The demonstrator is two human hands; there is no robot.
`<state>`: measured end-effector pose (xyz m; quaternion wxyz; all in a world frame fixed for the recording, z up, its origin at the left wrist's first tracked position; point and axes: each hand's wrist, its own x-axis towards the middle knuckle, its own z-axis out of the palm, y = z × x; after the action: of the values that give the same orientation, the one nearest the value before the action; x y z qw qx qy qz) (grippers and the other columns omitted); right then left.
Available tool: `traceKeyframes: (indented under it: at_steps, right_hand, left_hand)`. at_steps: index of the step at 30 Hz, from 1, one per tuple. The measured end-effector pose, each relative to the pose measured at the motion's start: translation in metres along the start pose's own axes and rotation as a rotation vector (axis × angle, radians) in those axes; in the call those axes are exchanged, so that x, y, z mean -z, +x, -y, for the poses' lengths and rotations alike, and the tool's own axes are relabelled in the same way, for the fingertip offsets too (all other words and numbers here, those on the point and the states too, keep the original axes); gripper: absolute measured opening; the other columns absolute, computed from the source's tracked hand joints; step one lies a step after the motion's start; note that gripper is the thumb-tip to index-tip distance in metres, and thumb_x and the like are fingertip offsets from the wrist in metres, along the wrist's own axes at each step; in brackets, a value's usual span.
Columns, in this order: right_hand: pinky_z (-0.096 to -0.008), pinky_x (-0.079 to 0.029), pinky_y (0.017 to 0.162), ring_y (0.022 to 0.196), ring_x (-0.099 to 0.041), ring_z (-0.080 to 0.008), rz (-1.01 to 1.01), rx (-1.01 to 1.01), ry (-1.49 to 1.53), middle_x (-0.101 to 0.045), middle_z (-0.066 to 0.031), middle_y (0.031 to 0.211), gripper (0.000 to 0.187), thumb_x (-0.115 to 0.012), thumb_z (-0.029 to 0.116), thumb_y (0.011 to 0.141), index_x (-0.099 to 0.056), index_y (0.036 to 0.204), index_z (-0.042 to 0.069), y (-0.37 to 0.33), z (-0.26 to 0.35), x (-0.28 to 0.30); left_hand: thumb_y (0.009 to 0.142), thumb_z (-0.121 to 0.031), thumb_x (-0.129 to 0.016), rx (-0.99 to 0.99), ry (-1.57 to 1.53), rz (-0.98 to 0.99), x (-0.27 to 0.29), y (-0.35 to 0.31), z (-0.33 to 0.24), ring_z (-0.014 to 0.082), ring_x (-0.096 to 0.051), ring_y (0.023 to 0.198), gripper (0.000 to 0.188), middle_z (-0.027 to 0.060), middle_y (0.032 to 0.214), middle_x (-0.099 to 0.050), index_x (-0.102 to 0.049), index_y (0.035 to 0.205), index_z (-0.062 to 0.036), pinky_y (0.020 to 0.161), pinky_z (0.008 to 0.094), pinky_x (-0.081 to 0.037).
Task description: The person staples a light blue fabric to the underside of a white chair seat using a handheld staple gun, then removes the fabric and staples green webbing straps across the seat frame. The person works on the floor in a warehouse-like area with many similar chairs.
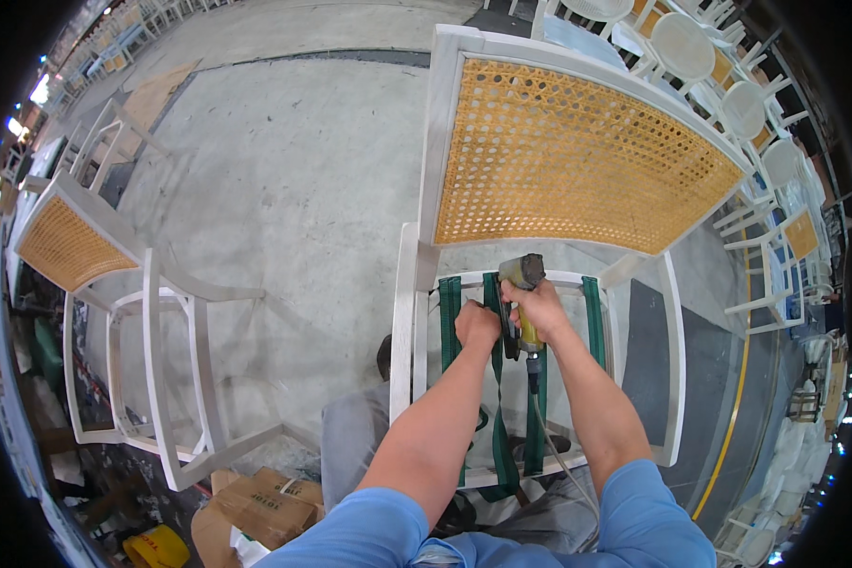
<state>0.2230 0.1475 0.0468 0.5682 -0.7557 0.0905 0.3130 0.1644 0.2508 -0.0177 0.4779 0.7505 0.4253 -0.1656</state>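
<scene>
In front of me stands a white chair frame (402,331) with a woven cane backrest (577,156). Green webbing straps (593,322) run front to back across its open seat. My right hand (540,310) grips an air stapler (523,272), its head over the rear seat rail and its hose trailing toward me. Right beside it, my left hand (477,325) is closed at the rear rail on a green webbing strap (504,445), whose loose length hangs toward the front of the seat. My fingers partly hide where the strap meets the rail.
A second white chair (151,284) with a cane back stands to the left. Near my left leg are a cardboard box (270,506) and a yellow container (156,547). Many white chairs (682,47) are stacked at the far right, beyond a yellow floor line (731,417).
</scene>
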Motion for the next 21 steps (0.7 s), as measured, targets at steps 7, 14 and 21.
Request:
traceKeyframes:
  at_steps: [7, 14, 21]
  right_hand:
    - [-0.0317, -0.047, 0.044, 0.052, -0.058, -0.0143, -0.022, 0.016, -0.083, -0.066, -0.0048, 0.08, 0.028, -0.081, 0.026, 0.096, -0.067, 0.1, 0.002, 0.004, -0.002, -0.002]
    - [-0.0318, -0.048, 0.046, 0.053, -0.058, -0.0142, -0.009, 0.0, -0.107, -0.066, -0.0049, 0.079, 0.027, -0.08, 0.025, 0.096, -0.069, 0.102, 0.002, 0.003, 0.001, -0.01]
    - [-0.0314, -0.049, 0.046, 0.054, -0.059, -0.0134, -0.021, -0.003, -0.115, -0.067, -0.0044, 0.08, 0.027, -0.081, 0.026, 0.095, -0.07, 0.1, 0.002, 0.0, 0.0, -0.017]
  left_hand:
    - [0.097, -0.024, -0.067, 0.077, -0.007, 0.004, -0.008, 0.007, 0.002, 0.035, -0.073, 0.114, 0.026, 0.015, 0.122, -0.077, -0.078, 0.119, -0.0125, 0.095, 0.0457, -0.058]
    - [0.098, -0.023, -0.066, 0.115, -0.078, 0.014, -0.006, 0.002, 0.0, 0.0349, -0.073, 0.115, 0.024, 0.0149, 0.123, -0.076, -0.078, 0.117, -0.0134, 0.094, 0.0462, -0.059]
    - [0.098, -0.022, -0.065, 0.147, -0.11, 0.019, 0.001, 0.001, -0.003, 0.0359, -0.073, 0.115, 0.024, 0.0149, 0.122, -0.076, -0.077, 0.117, -0.0126, 0.094, 0.0468, -0.059]
